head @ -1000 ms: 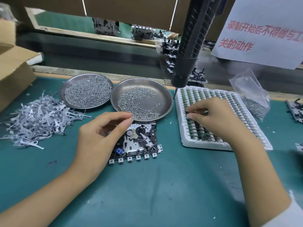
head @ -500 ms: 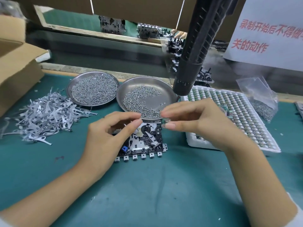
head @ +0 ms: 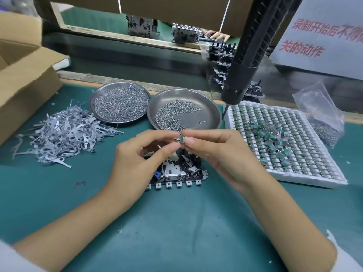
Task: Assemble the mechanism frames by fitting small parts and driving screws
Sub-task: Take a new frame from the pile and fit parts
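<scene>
A small green and metal part is pinched between the fingertips of the left hand and the right hand, both sets of fingers being curled around it, and it is held in the air just above the mechanism frame. The frame lies flat near the middle of the green tabletop, partly hidden by both hands (a blue piece shows at its left side and a row of square tabs along its near edge). Behind it, toward the far edge of the tabletop, two round metal dishes are set side by side: the left dish is filled with screws, the right dish only partly. A loose heap of flat metal levers is spread toward the left edge, beside a cardboard box. A white foam tray of green parts is placed toward the right edge, with a clear plastic bag beyond it. A black electric screwdriver hangs over the gap between the right dish and the tray.
</scene>
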Action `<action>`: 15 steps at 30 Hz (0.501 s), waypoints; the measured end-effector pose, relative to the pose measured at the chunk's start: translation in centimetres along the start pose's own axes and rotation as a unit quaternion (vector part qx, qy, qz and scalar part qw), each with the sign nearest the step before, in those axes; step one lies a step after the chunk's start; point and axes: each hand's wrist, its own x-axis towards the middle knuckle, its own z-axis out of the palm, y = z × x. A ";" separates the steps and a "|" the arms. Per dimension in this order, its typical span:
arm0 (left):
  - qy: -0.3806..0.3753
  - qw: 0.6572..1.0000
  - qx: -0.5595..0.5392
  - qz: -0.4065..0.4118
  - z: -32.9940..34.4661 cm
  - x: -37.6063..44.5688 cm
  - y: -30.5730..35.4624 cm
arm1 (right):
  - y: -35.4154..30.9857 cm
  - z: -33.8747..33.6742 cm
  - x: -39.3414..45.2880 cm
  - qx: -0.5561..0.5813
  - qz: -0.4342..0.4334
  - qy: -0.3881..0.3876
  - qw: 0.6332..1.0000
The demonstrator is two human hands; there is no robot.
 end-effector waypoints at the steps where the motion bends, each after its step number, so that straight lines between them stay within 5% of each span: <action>1: -0.001 1.000 -0.003 -0.001 0.0 0.0 0.0 | 0.0 0.0 0.0 0.003 0.007 -0.002 1.000; 15: -0.009 1.000 -0.021 -0.002 -0.2 0.1 -0.3 | 0.1 0.1 0.0 0.027 0.007 0.002 1.000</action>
